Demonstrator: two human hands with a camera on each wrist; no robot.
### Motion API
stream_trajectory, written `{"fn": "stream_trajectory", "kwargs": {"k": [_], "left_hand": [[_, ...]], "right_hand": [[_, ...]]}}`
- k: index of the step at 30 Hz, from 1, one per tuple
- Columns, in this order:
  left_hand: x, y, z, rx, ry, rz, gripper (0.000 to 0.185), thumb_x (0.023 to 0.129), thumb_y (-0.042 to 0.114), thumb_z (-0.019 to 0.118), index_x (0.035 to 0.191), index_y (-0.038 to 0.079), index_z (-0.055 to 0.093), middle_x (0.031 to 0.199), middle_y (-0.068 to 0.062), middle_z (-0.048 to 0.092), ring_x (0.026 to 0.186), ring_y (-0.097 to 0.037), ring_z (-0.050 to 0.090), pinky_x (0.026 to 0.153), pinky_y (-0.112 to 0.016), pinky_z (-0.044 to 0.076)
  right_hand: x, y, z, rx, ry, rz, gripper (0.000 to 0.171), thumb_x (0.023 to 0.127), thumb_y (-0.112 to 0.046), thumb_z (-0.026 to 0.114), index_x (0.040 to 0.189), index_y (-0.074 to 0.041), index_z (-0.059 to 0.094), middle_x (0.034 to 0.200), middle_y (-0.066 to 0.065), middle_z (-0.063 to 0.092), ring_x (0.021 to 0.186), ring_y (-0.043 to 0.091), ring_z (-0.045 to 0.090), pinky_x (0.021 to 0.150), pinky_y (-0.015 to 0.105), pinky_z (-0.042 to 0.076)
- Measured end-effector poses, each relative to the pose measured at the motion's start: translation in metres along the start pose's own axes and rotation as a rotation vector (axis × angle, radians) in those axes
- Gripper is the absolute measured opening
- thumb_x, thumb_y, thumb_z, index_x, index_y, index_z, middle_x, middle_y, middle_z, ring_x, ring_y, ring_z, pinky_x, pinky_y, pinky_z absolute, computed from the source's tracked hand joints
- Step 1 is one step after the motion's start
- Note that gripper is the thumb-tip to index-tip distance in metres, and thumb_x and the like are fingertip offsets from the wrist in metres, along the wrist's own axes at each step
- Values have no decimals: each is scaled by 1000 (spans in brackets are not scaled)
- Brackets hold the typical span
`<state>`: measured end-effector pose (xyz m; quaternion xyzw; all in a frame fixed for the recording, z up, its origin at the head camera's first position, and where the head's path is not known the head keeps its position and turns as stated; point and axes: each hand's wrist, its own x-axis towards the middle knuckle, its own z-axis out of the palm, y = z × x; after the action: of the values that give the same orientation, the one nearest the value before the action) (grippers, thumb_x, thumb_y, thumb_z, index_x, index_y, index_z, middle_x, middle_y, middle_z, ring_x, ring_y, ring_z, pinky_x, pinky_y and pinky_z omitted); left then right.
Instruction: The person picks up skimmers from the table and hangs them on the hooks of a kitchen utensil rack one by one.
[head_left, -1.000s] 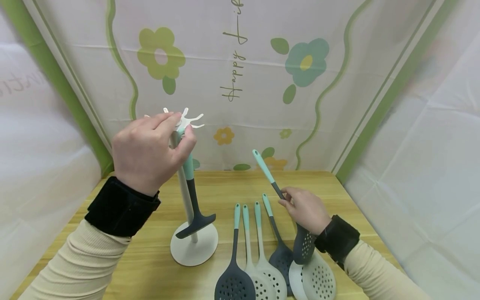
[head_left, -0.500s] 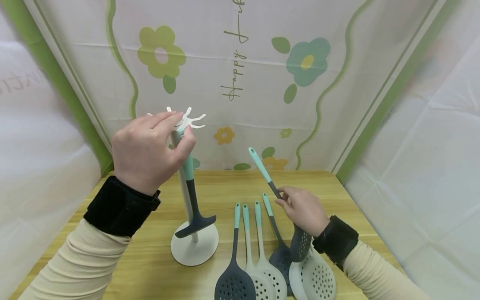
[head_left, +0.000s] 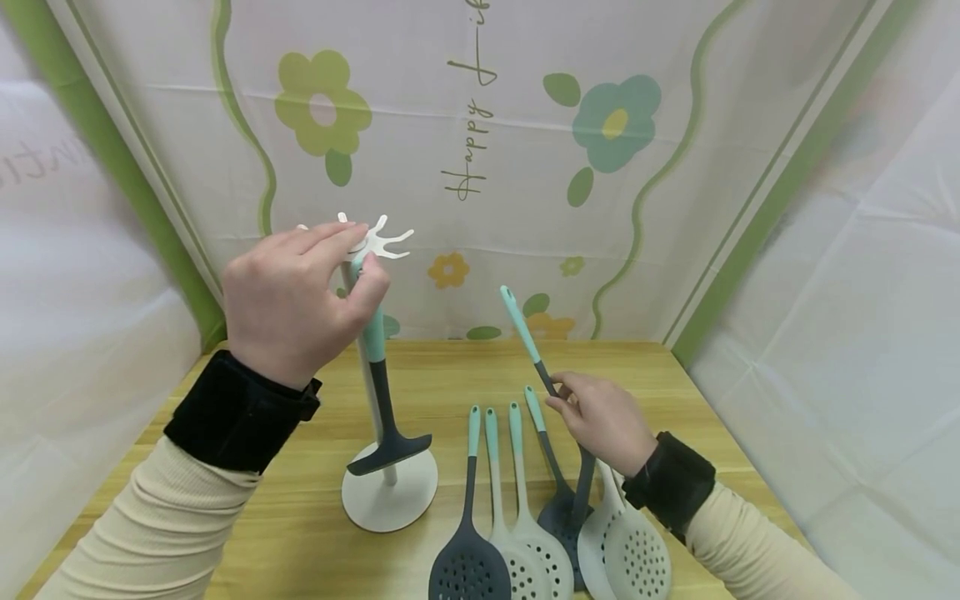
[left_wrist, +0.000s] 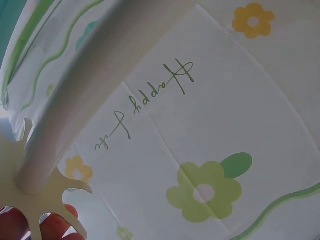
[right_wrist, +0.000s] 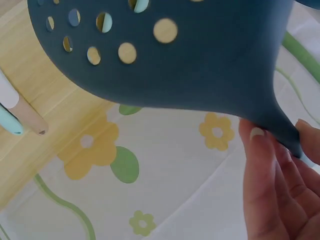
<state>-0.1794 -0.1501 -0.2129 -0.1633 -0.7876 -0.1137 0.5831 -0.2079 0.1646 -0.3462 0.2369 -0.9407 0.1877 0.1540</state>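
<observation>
A flowered cloth (head_left: 510, 208) hung at twelve o'clock behind the wooden desk (head_left: 285, 533), whose far edge ran along its foot. At four o'clock the right hand (head_left: 607, 417) pinched the neck of a dark spoon (right_wrist: 215, 70) with holes, its mint handle (head_left: 520, 322) aimed at eleven. The spoon looked light and stiff, hard to break but perhaps smooth enough to twist in the grip; the narrow neck seemed a fair hold, leaving the handle end free. At nine o'clock the left hand (head_left: 296, 292) pinched the top of a white stand (head_left: 367, 500), where a scraper (head_left: 390, 454) hung. Open air lay between handle and stand, though the stand's hooks (head_left: 377, 242) jutted out. Other spoons (head_left: 468, 567) lay at five and six; whether the dark one touched any could not be told.
</observation>
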Motion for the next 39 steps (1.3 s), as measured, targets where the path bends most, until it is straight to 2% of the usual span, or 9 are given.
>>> {"fn": "stream_trajectory", "kwargs": {"k": [12,22,39], "left_hand": [[0,0,-1,-3,-9,3,41,87,28,48,101,6,79,97,-12,77,85,-33,74,59,-45,55],[0,0,-3,15,-24,-3,41,87,29,48,102,7,79,98,-11,77,85,-32,74,50,-42,51],[-1,0,-3,15,-37,-17,44,89,31,45,103,7,79,101,-11,77,87,-32,74,51,-42,51]], "right_hand": [[-1,-1,-2,8,-6,4,25,92,-15,68,114,-4,69,86,7,73,57,4,56,48,21,43],[-1,-7,-5,16,31,-18,23,91,-14,69,112,-5,69,87,6,73,57,3,54,49,21,42],[-1,-19,-8,41,72,-89,23,89,-14,71,110,-5,68,85,5,72,62,7,61,49,18,41]]}}
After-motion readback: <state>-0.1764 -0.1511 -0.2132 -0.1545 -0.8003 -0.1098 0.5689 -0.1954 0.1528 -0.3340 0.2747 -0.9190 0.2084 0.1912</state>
